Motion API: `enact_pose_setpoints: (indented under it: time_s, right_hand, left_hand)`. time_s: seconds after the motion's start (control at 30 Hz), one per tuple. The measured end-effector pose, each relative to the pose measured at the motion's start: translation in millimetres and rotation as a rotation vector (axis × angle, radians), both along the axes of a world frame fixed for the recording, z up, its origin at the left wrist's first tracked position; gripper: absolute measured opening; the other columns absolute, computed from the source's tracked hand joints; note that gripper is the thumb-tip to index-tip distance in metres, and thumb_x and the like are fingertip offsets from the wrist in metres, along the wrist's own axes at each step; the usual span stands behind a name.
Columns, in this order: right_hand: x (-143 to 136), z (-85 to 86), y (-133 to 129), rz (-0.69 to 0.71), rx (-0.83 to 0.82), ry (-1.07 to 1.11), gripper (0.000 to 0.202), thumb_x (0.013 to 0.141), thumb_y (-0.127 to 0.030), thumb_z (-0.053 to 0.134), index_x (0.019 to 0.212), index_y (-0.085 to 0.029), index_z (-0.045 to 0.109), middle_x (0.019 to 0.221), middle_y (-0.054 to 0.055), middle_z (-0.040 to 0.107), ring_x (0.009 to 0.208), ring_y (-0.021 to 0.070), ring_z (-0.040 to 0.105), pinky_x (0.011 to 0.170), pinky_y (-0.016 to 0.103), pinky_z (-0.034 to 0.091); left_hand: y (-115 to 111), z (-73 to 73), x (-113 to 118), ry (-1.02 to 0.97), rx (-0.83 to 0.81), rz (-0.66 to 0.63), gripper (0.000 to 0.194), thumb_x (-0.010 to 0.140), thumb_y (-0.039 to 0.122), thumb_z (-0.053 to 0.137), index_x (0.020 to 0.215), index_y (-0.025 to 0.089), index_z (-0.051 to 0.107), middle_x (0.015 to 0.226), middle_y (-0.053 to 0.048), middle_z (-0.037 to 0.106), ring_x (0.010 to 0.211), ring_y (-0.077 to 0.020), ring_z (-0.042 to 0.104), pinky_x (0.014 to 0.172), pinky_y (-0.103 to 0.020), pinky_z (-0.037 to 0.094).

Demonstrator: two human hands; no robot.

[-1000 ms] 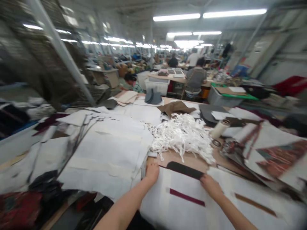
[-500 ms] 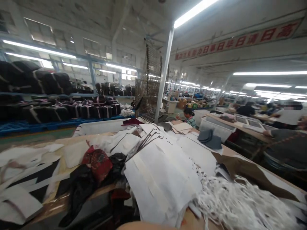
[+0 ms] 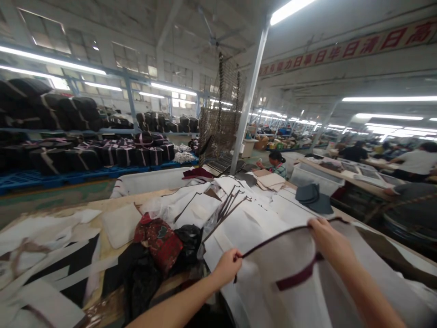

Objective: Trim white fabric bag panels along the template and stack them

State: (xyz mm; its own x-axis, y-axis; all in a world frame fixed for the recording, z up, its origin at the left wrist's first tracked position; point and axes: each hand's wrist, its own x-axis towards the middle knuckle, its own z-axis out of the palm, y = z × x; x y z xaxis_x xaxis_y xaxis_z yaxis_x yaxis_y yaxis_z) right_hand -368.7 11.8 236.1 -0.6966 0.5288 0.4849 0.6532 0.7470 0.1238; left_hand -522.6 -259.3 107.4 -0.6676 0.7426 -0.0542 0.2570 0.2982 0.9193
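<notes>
Worktable (image 3: 131, 199): just one, pretty buried
White panel (image 3: 266, 278): one, kinda floppy, dark top edge (image 3: 282, 233), held up by the white stack (image 3: 251, 218)
Left hand (image 3: 228, 266): pinched on that edge
Right hand (image 3: 326, 237): clamped there too
Maroon strip (image 3: 296, 279): one, on the panel, bending

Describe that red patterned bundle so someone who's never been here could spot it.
On the near worktable, look left of the person's left hand. There, between a flat cream sheet and a shiny black bundle, sits the crumpled red patterned bundle. Its bright red printed surface sets it apart from those plain neighbours.
</notes>
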Motion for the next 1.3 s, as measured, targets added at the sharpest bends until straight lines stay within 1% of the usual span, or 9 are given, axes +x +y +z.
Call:
enact_pose_setpoints:
  time_s: [0.1, 0.2, 0.37, 0.5, 0.63, 0.77, 1.0, 1.13, 1.3]
  right_hand:
    - [-98.3, 5.0, -18.4, 0.183, -0.179, -0.01, 0.039, 0.083, -0.018, 0.04, 0.122, -0.02, 0.048, 0.133, 0.013, 0.039, 0.099, 0.0194, 0.056, 0.074, 0.029, 0.045]
    - [-150.9, -49.6, -44.8, 0.172, -0.33, -0.062, 0.051, 0.082, -0.018, 0.042, 0.132, -0.014, 0.038, 0.14, 0.015, 0.031, 0.115, 0.0228, 0.047, 0.089, 0.032, 0.042]
    - [-123.9, -171.1, -80.9, 0.046, -0.304, -0.148, 0.049, 0.085, -0.027, 0.041, 0.132, -0.013, 0.042, 0.138, 0.018, 0.035, 0.124, 0.03, 0.036, 0.096, 0.042, 0.036]
    - [-81.4, -218.5, -91.8, 0.107, -0.163, -0.036, 0.049, 0.086, -0.032, 0.037, 0.132, -0.016, 0.043, 0.139, 0.015, 0.034, 0.127, 0.029, 0.031, 0.099, 0.044, 0.031]
    - [-58.0, -234.9, -99.3, 0.225, -0.12, 0.031, 0.05, 0.085, -0.036, 0.033, 0.128, -0.017, 0.047, 0.141, 0.015, 0.031, 0.129, 0.0314, 0.028, 0.099, 0.05, 0.027]
    - [-48.6, -246.8, -101.3, 0.324, -0.147, 0.073, 0.05, 0.086, -0.038, 0.033, 0.13, -0.018, 0.045, 0.141, 0.014, 0.034, 0.129, 0.0304, 0.028, 0.1, 0.051, 0.025]
    - [-48.9, -265.1, -92.8, 0.386, -0.195, 0.251, 0.058, 0.089, -0.042, 0.033, 0.141, -0.019, 0.022, 0.14, 0.015, 0.034, 0.128, 0.0288, 0.031, 0.099, 0.049, 0.028]
    - [-51.3, -264.9, -90.6, 0.372, -0.275, 0.33, 0.06, 0.089, -0.048, 0.034, 0.14, -0.019, 0.024, 0.14, 0.015, 0.035, 0.124, 0.0298, 0.036, 0.095, 0.047, 0.034]
    - [-62.2, -257.9, -76.9, 0.278, -0.468, 0.417, 0.058, 0.087, -0.051, 0.03, 0.133, -0.016, 0.038, 0.13, 0.015, 0.048, 0.115, 0.0305, 0.045, 0.092, 0.047, 0.037]
  left_hand:
    - [0.0, -1.2, -42.7, 0.081, -0.058, 0.033, 0.025, 0.074, 0.015, 0.045, 0.094, 0.014, 0.059, 0.082, -0.003, 0.062, 0.076, -0.0137, 0.057, 0.072, -0.024, 0.044]
    - [7.6, -4.1, -79.7, 0.251, -0.129, 0.058, 0.037, 0.076, 0.022, 0.049, 0.111, 0.016, 0.055, 0.111, -0.008, 0.059, 0.103, -0.0179, 0.054, 0.092, -0.028, 0.039]
    - [37.8, -11.1, -133.3, 0.372, -0.334, 0.112, 0.07, 0.073, 0.035, 0.058, 0.133, 0.01, 0.033, 0.141, -0.015, 0.034, 0.129, -0.0249, 0.032, 0.107, -0.032, 0.024]
    - [62.8, -19.0, -155.5, 0.315, -0.509, 0.23, 0.081, 0.066, 0.045, 0.065, 0.13, 0.004, 0.035, 0.132, -0.021, 0.042, 0.123, -0.0305, 0.039, 0.102, -0.036, 0.031]
    - [78.3, -15.2, -159.4, 0.381, -0.563, 0.265, 0.063, 0.064, 0.051, 0.065, 0.111, 0.011, 0.053, 0.122, -0.019, 0.051, 0.116, -0.0328, 0.046, 0.097, -0.043, 0.035]
    - [83.1, -5.9, -169.1, 0.286, -0.507, 0.284, 0.075, 0.059, 0.049, 0.071, 0.119, 0.011, 0.045, 0.121, -0.018, 0.054, 0.113, -0.0314, 0.051, 0.094, -0.041, 0.039]
    - [69.1, -12.4, -190.1, -0.05, -0.383, -0.023, 0.061, 0.044, 0.04, 0.079, 0.096, 0.012, 0.062, 0.097, -0.011, 0.067, 0.099, -0.0298, 0.06, 0.088, -0.036, 0.048]
    - [67.9, 0.2, -172.8, -0.33, -0.289, -0.093, 0.06, 0.038, 0.036, 0.081, 0.091, 0.015, 0.061, 0.088, -0.007, 0.069, 0.087, -0.0292, 0.064, 0.072, -0.037, 0.054]
    - [84.7, 21.9, -123.3, -0.622, -0.126, -0.186, 0.059, 0.042, 0.028, 0.081, 0.096, 0.019, 0.059, 0.086, -0.004, 0.069, 0.077, -0.0236, 0.065, 0.064, -0.033, 0.054]
